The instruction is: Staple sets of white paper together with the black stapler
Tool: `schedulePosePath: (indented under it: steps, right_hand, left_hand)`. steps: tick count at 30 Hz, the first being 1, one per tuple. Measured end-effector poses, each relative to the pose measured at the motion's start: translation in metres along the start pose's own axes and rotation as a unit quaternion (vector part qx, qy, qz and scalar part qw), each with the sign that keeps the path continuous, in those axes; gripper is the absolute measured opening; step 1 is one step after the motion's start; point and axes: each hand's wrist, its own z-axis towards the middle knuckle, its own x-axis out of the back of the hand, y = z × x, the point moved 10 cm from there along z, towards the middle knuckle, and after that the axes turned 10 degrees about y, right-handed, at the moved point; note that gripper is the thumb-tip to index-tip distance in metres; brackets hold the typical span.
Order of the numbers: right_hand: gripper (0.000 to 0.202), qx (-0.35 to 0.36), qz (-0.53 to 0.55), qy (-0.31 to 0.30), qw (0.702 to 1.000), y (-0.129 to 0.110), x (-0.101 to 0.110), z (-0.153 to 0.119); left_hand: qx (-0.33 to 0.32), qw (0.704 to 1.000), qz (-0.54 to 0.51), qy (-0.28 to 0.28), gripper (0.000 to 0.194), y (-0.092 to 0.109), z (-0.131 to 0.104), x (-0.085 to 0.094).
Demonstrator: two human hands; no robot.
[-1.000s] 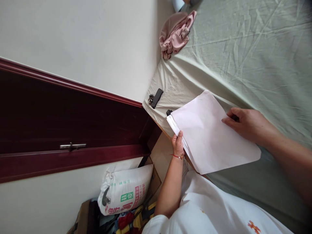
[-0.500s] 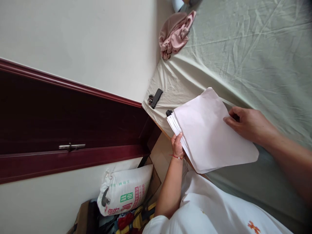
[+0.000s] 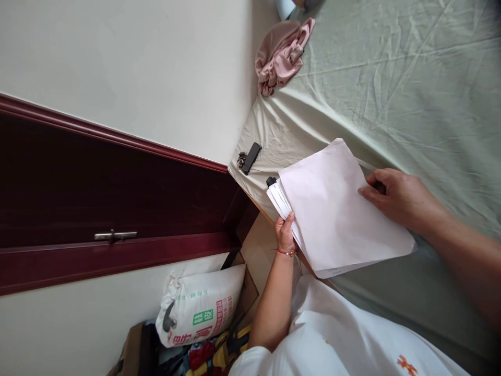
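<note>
My left hand (image 3: 285,234) grips the left edge of a stack of white paper (image 3: 279,199), thumb on top. A red string bracelet circles that wrist. My right hand (image 3: 395,196) pinches the right edge of the top sheet (image 3: 344,214), a blank page with rounded corners that covers most of the stack. Its left side sits slightly apart from the layered pages underneath. A small black object (image 3: 271,181) pokes out at the stack's upper left corner; its kind is hidden. The papers are over the near edge of the bed, above my lap.
Wrinkled pale green sheet (image 3: 391,99) covers the bed. Near its left corner lie a black rectangular object (image 3: 251,158) and a bunch of keys (image 3: 241,159). Pink cloth (image 3: 279,60) is crumpled by the wall. A dark red door (image 3: 109,183) and a white printed sack (image 3: 203,305) are at left.
The top sheet has shifted slightly, its lower edge lifting a little from the pages below. My right hand has risen slightly with it; my left hand is nearly still.
</note>
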Motion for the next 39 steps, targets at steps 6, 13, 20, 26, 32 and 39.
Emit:
schedulePosePath:
  steps: [6, 13, 20, 26, 32, 39]
  right_hand:
    - [0.020, -0.039, -0.011, -0.030, 0.999, 0.0034, -0.0026, -0.0027]
    - [0.021, -0.047, -0.016, -0.034, 0.998, 0.0052, -0.0040, -0.0031]
    - [0.023, -0.059, -0.017, -0.045, 0.997, 0.0057, -0.0041, -0.0039]
    - [0.023, -0.057, -0.030, -0.055, 0.996, 0.0021, -0.0020, -0.0054]
    - [0.022, -0.059, -0.020, -0.045, 0.997, 0.0045, -0.0025, -0.0047]
    - [0.021, -0.043, -0.030, -0.025, 0.998, 0.0043, -0.0008, -0.0030]
  left_hand:
    - [0.004, 1.000, 0.011, 0.015, 0.043, -0.0005, 0.0003, 0.0024]
    - [0.003, 1.000, 0.007, 0.024, 0.044, -0.0004, -0.0007, 0.0035]
    - [-0.008, 0.999, 0.006, 0.034, 0.042, -0.0018, 0.0027, 0.0081]
    - [-0.014, 0.999, 0.013, 0.031, 0.039, -0.0012, 0.0040, 0.0090]
    - [-0.010, 0.999, 0.026, 0.027, 0.040, 0.0013, 0.0011, 0.0043]
    - [-0.023, 0.999, 0.022, 0.020, 0.039, 0.0042, 0.0006, 0.0027]
